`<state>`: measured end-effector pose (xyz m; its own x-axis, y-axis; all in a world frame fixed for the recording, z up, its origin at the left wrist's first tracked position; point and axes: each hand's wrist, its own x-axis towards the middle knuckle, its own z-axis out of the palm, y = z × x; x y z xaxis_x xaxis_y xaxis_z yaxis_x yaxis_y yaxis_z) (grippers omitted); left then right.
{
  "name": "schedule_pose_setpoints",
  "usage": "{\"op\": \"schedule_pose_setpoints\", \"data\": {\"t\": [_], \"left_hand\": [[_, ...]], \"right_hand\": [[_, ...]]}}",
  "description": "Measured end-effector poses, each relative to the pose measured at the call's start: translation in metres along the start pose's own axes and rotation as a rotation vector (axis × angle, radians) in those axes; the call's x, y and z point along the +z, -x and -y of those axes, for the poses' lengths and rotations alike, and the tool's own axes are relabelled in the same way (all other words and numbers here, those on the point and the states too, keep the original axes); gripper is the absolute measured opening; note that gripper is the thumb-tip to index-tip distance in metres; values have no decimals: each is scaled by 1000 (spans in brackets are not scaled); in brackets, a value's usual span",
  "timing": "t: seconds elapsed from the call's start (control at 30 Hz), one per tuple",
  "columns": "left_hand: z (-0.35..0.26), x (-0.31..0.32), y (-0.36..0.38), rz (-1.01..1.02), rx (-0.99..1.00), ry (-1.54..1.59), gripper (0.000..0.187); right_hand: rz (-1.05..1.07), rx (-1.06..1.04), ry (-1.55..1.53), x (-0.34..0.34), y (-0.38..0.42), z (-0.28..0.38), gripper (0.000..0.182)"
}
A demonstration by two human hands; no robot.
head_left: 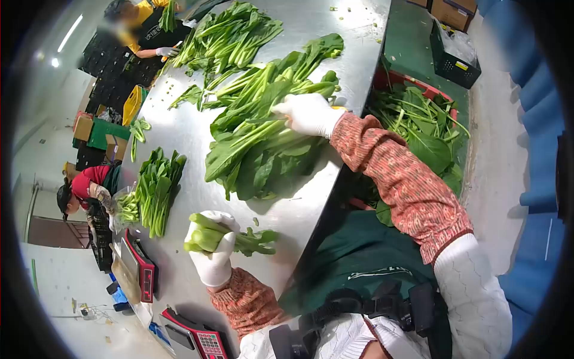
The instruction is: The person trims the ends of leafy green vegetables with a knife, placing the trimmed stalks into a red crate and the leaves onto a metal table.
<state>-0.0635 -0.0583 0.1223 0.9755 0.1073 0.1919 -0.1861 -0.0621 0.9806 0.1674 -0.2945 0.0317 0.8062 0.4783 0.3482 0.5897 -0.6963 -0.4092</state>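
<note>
My left hand (214, 254), in a white glove, is wrapped round the pale stem ends of a small bunch of leafy greens (206, 234). The leaves of this bunch point right, low over the metal table. My right hand (308, 113), also gloved, reaches over a large heap of leafy greens (257, 143), its fingers curled at the stalks. A small yellow piece shows at the edge of that glove by the wrist; the rest of it is hidden. Orange knitted sleeves cover both forearms.
Another heap of greens (233, 36) lies farther up the metal table (197, 179). A row of greens (158, 191) lies left, near two red scales (146, 275). A red crate (430, 90) of greens stands right. Two co-workers (146, 27) are across the table.
</note>
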Motion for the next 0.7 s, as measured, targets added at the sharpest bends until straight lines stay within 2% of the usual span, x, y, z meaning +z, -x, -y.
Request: {"op": "schedule_pose_setpoints", "data": {"t": [0.07,0.17,0.27,0.4,0.43,0.53,0.67,0.7], "left_hand": [[3,-8,4,-13,-2,-50,38],[9,-10,7,-70,-38,-48,36],[10,-1,3,-94,-70,-59,35],[4,20,-9,-69,17,-255,31],[1,25,-11,-76,43,-339,30],[-12,45,-16,-112,111,-342,32],[-31,70,-23,-70,253,-440,34],[-36,77,-26,-51,283,-461,34]], "right_hand": [[58,-9,-5,-6,3,-4,23],[-93,163,-477,-23,9,-7,21],[-142,292,-424,-47,17,-14,25],[-232,501,-1007,-71,30,-10,28],[-298,475,-1156,-78,34,-6,26],[-392,388,-1254,-101,51,3,22],[-328,246,-1047,-140,83,18,25],[-233,259,-1154,-159,95,30,22]]}}
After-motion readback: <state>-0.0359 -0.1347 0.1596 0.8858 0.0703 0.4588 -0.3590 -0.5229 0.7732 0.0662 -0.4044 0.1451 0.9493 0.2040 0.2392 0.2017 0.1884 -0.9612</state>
